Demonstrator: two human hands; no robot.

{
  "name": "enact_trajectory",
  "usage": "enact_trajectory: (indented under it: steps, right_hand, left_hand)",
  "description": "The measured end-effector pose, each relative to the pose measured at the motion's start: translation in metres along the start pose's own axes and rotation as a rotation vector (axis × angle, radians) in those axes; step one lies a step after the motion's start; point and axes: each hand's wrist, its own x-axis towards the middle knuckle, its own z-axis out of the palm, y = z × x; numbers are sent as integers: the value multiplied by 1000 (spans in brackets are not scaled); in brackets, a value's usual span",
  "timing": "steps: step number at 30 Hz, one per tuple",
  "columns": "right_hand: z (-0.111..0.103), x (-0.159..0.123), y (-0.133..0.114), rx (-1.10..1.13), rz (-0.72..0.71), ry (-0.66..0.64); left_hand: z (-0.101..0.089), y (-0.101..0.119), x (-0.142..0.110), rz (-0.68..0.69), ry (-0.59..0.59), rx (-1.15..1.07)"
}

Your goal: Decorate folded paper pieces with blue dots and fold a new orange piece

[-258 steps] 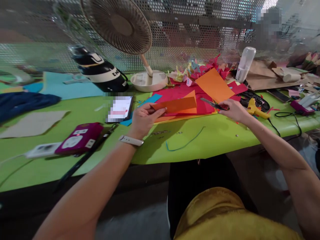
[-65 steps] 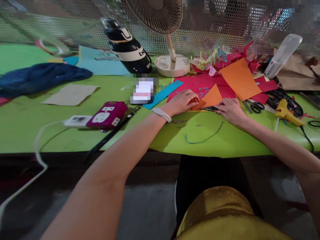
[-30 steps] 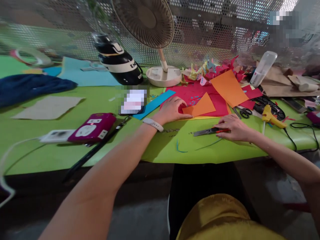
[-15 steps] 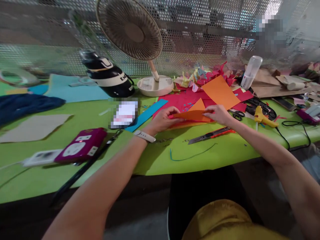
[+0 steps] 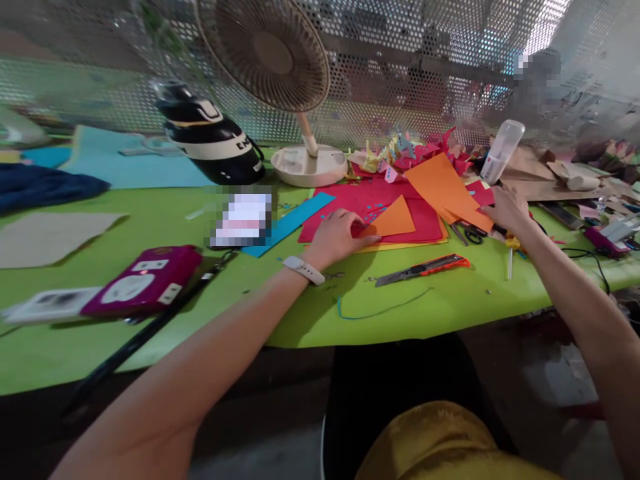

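My left hand is closed at the left end of a small orange piece of paper, thumb along its front edge. This piece lies on red sheets with yellow paper beneath. Farther right, my right hand pinches the edge of another orange paper piece, beside the larger orange sheet. A utility knife with an orange-and-black handle lies on the table in front of both hands, blade out to the left. Black-handled scissors lie partly under the paper my right hand holds.
A phone, blue strip and purple power socket are left. A fan and black bottle stand behind. A yellow glue gun is partly hidden by my right wrist. Teal wire lies near the front edge.
My right hand has laid down the utility knife, then taken an orange piece from between both hands to the right beside the large orange sheet. My left hand stays at the small orange piece.
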Motion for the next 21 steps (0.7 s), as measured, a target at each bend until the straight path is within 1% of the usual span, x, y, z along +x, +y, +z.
enact_trajectory:
  steps: [1,2,5,7,8,10,12,15,18,21]
  right_hand:
    - [1,4,-14,-36,-26,25]
    - [4,8,-31,-30,-107,3]
    - [16,30,-92,78,-472,-162]
    - [27,47,-127,117,-660,-246]
    - [33,55,-141,134,-719,-264]
    - [41,66,-160,151,-812,-299]
    - [45,71,-168,157,-866,-318]
    - [41,71,-170,153,-884,-334]
    - [28,65,-167,172,-888,-273]
    - [12,57,-162,219,-945,-202]
  left_hand:
    - [1,-1,1,2,0,-28]
    - [1,-3,1,6,1,-61]
    - [2,-9,2,19,9,-150]
    - [2,-11,1,20,1,-186]
    - [2,-11,0,20,-5,-199]
    - [2,-10,-2,24,-21,-247]
    - [2,-7,-5,22,-30,-323]
    - [0,-1,-8,19,-38,-406]
    - [-3,4,-11,48,-36,-437]
    - [-7,7,-12,105,23,-442]
